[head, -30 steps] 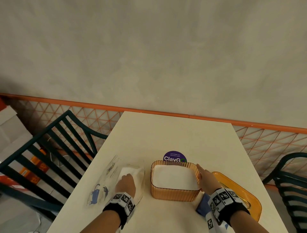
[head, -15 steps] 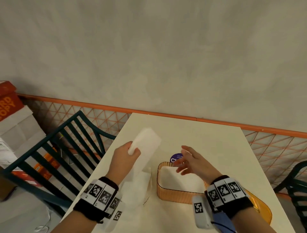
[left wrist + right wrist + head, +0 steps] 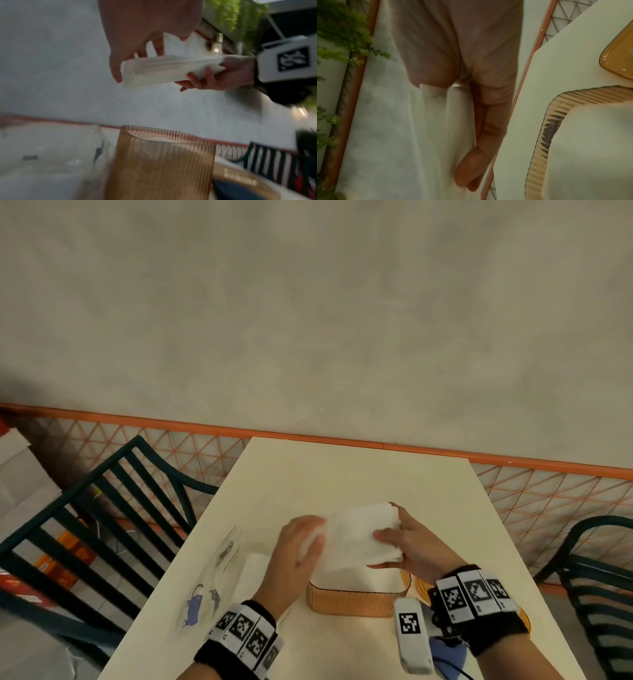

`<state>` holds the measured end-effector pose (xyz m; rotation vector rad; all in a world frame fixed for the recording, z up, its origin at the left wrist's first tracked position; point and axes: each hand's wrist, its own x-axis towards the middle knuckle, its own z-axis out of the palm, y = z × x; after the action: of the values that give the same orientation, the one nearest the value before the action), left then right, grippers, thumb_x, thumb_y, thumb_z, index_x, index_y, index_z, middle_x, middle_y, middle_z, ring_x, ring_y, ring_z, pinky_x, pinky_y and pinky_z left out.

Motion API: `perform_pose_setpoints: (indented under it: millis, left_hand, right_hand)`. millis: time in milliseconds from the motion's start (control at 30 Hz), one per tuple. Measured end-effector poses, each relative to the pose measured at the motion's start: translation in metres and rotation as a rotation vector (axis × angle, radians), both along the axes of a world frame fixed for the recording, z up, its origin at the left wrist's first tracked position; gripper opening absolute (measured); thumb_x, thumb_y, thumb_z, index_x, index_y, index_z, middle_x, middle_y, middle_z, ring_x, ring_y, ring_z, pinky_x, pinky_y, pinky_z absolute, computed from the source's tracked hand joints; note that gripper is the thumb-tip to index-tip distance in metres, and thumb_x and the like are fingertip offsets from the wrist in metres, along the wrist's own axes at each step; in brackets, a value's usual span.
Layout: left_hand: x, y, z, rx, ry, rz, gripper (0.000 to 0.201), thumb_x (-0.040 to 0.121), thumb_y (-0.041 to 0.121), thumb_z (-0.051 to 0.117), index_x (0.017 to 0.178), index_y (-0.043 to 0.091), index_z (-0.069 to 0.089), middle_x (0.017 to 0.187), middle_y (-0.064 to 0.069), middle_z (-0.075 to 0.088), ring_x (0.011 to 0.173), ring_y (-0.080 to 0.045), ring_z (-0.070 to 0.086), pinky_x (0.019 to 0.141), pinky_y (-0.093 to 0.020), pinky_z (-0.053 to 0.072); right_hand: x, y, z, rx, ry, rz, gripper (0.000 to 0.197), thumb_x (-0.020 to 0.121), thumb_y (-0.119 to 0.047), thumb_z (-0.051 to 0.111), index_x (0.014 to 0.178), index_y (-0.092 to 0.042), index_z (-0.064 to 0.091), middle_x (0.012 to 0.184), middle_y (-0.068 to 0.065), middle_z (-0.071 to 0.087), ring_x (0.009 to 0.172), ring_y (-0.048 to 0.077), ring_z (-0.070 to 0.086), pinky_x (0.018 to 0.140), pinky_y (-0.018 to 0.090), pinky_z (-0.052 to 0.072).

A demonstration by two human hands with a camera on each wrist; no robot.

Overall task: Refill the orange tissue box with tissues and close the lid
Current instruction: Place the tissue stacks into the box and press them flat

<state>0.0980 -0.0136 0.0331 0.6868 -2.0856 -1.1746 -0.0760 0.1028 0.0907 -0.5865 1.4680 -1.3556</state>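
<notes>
Both hands, left hand (image 3: 297, 546) and right hand (image 3: 411, 546), grip a white tissue stack (image 3: 359, 534) above the ribbed orange tissue box (image 3: 352, 604), hiding its far rim, beside what looks like the amber lid (image 3: 621, 54).

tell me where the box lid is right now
In the head view the orange lid lies flat on the table, just right of the orange tissue box, mostly hidden behind the right hand and its wristband.

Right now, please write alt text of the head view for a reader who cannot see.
Both hands, left hand and right hand, hold a white tissue stack above the open orange tissue box on a pale table.
</notes>
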Motion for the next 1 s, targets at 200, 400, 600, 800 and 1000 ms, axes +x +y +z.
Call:
perform_pose_setpoints:
  millis: [200, 400, 600, 800, 1000]
  left_hand:
    - [-0.008, -0.010, 0.024, 1.319, 0.221, -0.052, 0.050, 0.090, 0.058, 0.041, 0.122, 0.023, 0.057, 0.113, -0.006, 0.069, 0.104, -0.025, 0.062, 0.083, -0.039, 0.051]
    - [-0.016, -0.001, 0.030, 1.286, -0.025, -0.068, 0.030, 0.087, 0.037, 0.061, 0.107, 0.015, 0.066, 0.086, -0.007, 0.073, 0.084, -0.026, 0.066, 0.068, -0.038, 0.057]
    - [-0.003, -0.011, 0.026, 1.341, -0.014, -0.104, 0.030, 0.089, 0.037, 0.057, 0.109, 0.016, 0.063, 0.090, -0.008, 0.075, 0.090, -0.026, 0.065, 0.071, -0.042, 0.058]
    - [-0.009, -0.006, 0.024, 1.347, -0.115, -0.132, 0.033, 0.086, 0.041, 0.060, 0.106, 0.015, 0.064, 0.089, -0.009, 0.073, 0.080, -0.026, 0.067, 0.055, -0.036, 0.057]
    - [-0.022, -0.011, 0.020, 1.258, -0.177, -0.022, 0.024, 0.092, 0.030, 0.057, 0.110, 0.014, 0.056, 0.098, -0.011, 0.064, 0.086, -0.028, 0.062, 0.050, -0.037, 0.059]
  right_hand:
    - [-0.011, 0.014, 0.000, -0.026, -0.037, -0.054, 0.042, 0.089, -0.002, 0.054, 0.129, -0.013, 0.046, 0.122, 0.013, 0.063, 0.108, 0.030, 0.063, 0.083, 0.038, 0.053]
    - [-0.002, 0.012, -0.017, 0.071, -0.074, -0.113, 0.038, 0.090, -0.013, 0.056, 0.127, -0.011, 0.048, 0.121, 0.015, 0.061, 0.108, 0.032, 0.060, 0.080, 0.040, 0.053]
    - [-0.018, 0.012, -0.044, 0.171, -0.102, -0.258, 0.058, 0.084, -0.012, 0.062, 0.136, -0.007, 0.037, 0.129, 0.015, 0.053, 0.115, 0.033, 0.054, 0.090, 0.040, 0.048]
    - [-0.018, 0.006, -0.037, 0.199, 0.010, -0.262, 0.050, 0.088, -0.010, 0.056, 0.134, -0.012, 0.036, 0.115, 0.011, 0.056, 0.099, 0.028, 0.056, 0.072, 0.036, 0.049]
    - [-0.020, -0.004, -0.043, 0.310, 0.217, -0.167, 0.071, 0.085, -0.002, 0.049, 0.145, -0.022, 0.017, 0.126, 0.012, 0.049, 0.115, 0.034, 0.050, 0.104, 0.049, 0.042]
